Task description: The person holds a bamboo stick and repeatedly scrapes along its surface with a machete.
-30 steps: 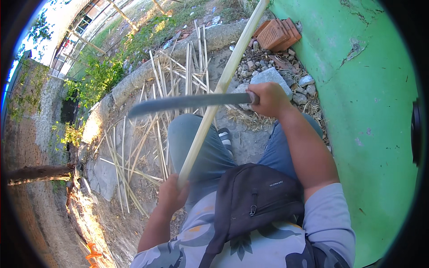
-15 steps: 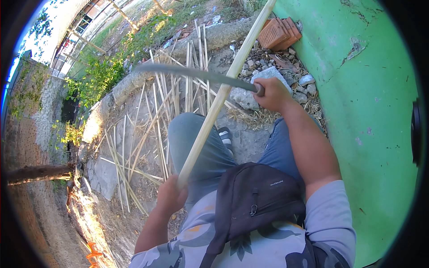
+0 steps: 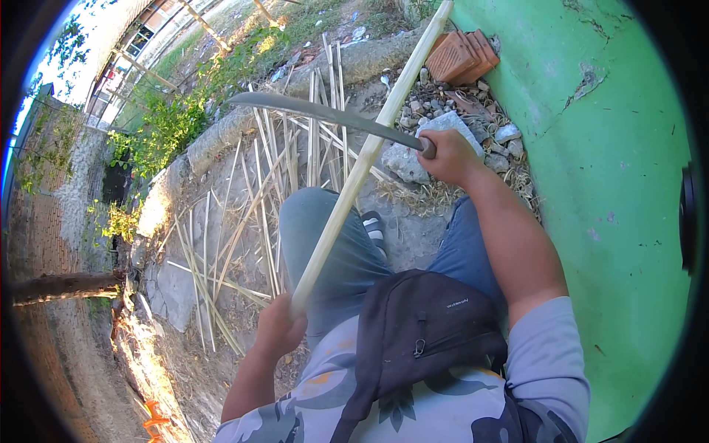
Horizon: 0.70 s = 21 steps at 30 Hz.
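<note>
My left hand [image 3: 281, 327] is closed round the lower end of a long pale wooden strip [image 3: 343, 199], which slants up and away to the right across my left knee. In my right hand [image 3: 449, 157] I grip a machete [image 3: 317, 112] by its handle. Its long curved blade points left and crosses the strip above the knee, lying over it; whether the edge touches the wood I cannot tell.
Many thin split strips [image 3: 258, 199] lie scattered on the ground at left and ahead. A green wall [image 3: 591, 184] rises close on my right. Stone rubble [image 3: 406, 161] and stacked orange bricks [image 3: 461, 57] stand beside it. A low concrete edge [image 3: 214, 144] runs beyond the strips.
The machete blade was blurred by motion and now shows sharply, its tip slightly higher. The strip and both hands have barely moved.
</note>
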{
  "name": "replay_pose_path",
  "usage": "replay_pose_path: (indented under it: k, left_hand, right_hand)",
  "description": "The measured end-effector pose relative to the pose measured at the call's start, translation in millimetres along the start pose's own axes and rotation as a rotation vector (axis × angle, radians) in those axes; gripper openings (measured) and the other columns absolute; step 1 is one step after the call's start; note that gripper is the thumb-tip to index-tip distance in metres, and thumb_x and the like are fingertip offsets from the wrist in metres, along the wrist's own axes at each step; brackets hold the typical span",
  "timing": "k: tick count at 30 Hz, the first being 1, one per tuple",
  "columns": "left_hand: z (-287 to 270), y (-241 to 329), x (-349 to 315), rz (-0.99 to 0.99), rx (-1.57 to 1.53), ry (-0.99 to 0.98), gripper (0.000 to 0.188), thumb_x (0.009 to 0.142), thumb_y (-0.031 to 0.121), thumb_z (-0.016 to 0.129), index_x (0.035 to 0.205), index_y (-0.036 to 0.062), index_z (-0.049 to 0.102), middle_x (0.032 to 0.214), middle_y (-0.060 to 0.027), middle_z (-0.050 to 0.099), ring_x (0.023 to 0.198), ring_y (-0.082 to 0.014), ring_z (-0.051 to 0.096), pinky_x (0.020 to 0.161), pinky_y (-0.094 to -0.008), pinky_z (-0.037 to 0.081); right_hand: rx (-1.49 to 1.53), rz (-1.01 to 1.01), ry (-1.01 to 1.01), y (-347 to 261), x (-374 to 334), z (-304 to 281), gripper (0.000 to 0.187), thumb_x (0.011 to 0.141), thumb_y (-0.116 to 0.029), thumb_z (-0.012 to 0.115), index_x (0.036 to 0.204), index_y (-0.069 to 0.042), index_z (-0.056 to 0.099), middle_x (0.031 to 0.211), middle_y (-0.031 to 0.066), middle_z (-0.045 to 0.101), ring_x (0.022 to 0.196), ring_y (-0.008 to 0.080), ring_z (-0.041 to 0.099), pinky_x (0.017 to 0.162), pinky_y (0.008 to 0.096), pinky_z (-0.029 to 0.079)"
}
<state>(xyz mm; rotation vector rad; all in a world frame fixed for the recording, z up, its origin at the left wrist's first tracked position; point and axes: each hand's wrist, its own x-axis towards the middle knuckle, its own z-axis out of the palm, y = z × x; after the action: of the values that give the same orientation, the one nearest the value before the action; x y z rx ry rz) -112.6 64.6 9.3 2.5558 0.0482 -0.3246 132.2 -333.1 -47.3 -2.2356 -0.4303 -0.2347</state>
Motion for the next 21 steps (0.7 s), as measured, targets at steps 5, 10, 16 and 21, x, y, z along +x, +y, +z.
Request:
replay_pose_path:
  k: [5, 10, 16, 21]
  left_hand:
    - [4, -3, -2, 0.009, -0.012, -0.008, 0.026, 0.085, 0.019, 0.068, 0.104, 0.0019, 0.062, 0.083, -0.0251, 0.067, 0.080, -0.0479, 0.067, 0.070, -0.0522, 0.053]
    - [4, -9, -7, 0.066, -0.010, 0.071, 0.018, 0.086, 0.010, 0.071, 0.097, -0.0011, 0.062, 0.069, -0.0135, 0.063, 0.059, -0.0215, 0.062, 0.057, -0.0374, 0.050]
    - [6, -5, -9, -0.033, -0.113, -0.023, 0.024, 0.085, 0.017, 0.068, 0.103, 0.0017, 0.062, 0.080, -0.0237, 0.067, 0.075, -0.0451, 0.068, 0.068, -0.0491, 0.054]
    - [13, -6, -3, -0.038, -0.110, -0.019, 0.025, 0.086, 0.018, 0.067, 0.104, 0.0014, 0.063, 0.083, -0.0244, 0.068, 0.079, -0.0456, 0.068, 0.072, -0.0500, 0.054]
  right_hand:
    - [-0.075, -0.133, -0.091, -18, -2, 9, 0.014, 0.080, -0.020, 0.070, 0.087, -0.009, 0.068, 0.074, 0.0182, 0.068, 0.074, 0.0421, 0.067, 0.065, 0.0497, 0.052]
    - [-0.022, 0.089, 0.054, 9, 3, -6, 0.016, 0.082, -0.022, 0.071, 0.091, -0.009, 0.070, 0.077, 0.0180, 0.069, 0.074, 0.0412, 0.067, 0.067, 0.0482, 0.053]
    - [0.031, 0.097, 0.061, 4, 0, -3, 0.016, 0.082, -0.023, 0.072, 0.089, -0.008, 0.069, 0.075, 0.0177, 0.068, 0.075, 0.0412, 0.067, 0.068, 0.0485, 0.053]
    - [-0.140, -0.161, -0.070, -19, -8, 3, 0.013, 0.078, -0.020, 0.070, 0.082, -0.009, 0.063, 0.074, 0.0154, 0.067, 0.077, 0.0413, 0.067, 0.069, 0.0525, 0.052]
